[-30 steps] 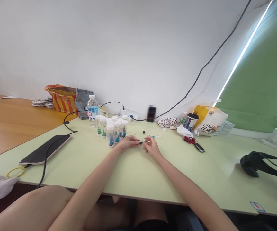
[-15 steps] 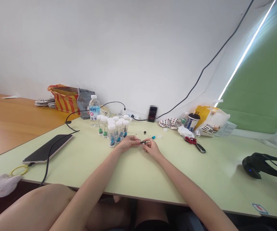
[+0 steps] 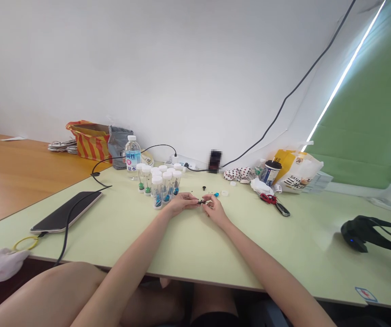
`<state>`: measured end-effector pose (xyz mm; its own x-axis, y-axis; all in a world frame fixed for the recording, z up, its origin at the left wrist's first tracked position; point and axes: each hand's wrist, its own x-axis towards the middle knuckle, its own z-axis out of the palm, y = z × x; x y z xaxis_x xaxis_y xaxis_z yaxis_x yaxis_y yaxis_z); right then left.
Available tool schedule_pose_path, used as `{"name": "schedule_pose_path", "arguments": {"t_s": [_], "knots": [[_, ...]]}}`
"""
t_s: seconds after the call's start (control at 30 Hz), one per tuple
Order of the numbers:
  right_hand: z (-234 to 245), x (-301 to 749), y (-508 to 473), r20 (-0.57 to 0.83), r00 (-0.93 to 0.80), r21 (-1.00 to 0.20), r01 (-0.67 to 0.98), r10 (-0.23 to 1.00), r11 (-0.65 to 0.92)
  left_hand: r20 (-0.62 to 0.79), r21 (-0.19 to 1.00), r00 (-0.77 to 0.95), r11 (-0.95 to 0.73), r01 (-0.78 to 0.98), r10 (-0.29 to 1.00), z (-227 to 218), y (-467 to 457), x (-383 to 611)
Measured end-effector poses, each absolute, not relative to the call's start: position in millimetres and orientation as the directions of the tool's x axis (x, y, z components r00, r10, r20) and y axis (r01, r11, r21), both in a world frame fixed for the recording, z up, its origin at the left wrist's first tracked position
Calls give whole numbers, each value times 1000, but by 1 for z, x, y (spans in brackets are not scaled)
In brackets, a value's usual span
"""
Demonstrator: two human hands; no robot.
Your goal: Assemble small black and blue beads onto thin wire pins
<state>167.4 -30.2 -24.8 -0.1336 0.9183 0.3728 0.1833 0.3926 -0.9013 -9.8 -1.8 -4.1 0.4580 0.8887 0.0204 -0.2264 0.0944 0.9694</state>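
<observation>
Near the middle of the frame, my left hand [image 3: 181, 202] and right hand [image 3: 213, 208] meet over the pale green table [image 3: 188, 240], both pinching a small black part [image 3: 200, 201] that sits between my fingertips. Just to the upper left stands a cluster of white-capped vials [image 3: 159, 181]; a small blue piece [image 3: 217, 194] lies just beyond my right hand.

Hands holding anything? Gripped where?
A small black part, pinched between the fingertips of left hand and right hand, one at each end.
</observation>
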Motion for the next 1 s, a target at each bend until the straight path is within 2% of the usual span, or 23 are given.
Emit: {"name": "schedule_pose_path", "arguments": {"t_s": [0.23,0.43,0.77,0.9,1.0], "knots": [[-26,167,-28,264,-185,-945,146,947,292,11,975,492,101,-200,870,-4,-3,-10],[-26,166,-27,349,-144,-915,160,926,370,12,976,490,96,-196,872,-4,-2,-11],[-26,166,-29,269,-173,-941,165,947,297,-1,983,516,95,-156,856,-3,-3,-10],[-25,166,-28,336,-109,-920,173,936,351,1,975,489,108,-195,872,-5,0,-11],[-25,166,-29,363,-140,-910,159,921,382,-6,977,500,111,-181,866,-5,0,-11]]}}
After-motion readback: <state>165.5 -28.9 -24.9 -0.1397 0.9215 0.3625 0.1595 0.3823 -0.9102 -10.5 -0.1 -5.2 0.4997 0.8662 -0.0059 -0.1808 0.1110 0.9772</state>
